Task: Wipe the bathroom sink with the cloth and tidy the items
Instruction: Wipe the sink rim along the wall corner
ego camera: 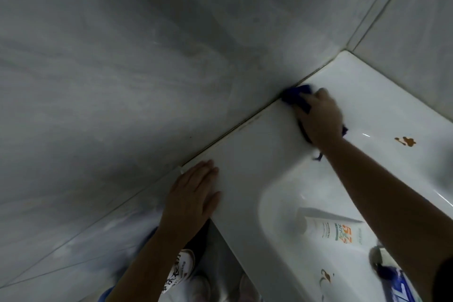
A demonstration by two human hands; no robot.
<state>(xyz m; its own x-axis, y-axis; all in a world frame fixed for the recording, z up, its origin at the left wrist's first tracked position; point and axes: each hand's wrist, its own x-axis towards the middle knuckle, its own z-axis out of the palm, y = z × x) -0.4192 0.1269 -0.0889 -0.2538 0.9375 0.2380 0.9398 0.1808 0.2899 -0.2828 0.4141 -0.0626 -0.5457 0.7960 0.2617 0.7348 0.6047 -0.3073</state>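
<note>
The white bathroom sink (255, 154) fills the lower right, its flat rim meeting the grey tiled wall. My right hand (321, 117) presses a dark blue cloth (295, 97) onto the rim's back edge, right at the seam with the wall. My left hand (193, 193) lies flat, fingers together, on the rim's near left corner, holding nothing. A white tube (335, 228) with orange and green print lies inside the basin. A blue and white item (402, 287) shows at the bottom right, partly hidden by my right forearm.
An orange-brown stain (405, 141) marks the rim at the right, and a smaller brown mark (324, 277) sits low in the basin. The drain (376, 256) is by my forearm. Grey tiled walls (122, 81) close in left and back. Shoes (181, 270) stand on the floor below.
</note>
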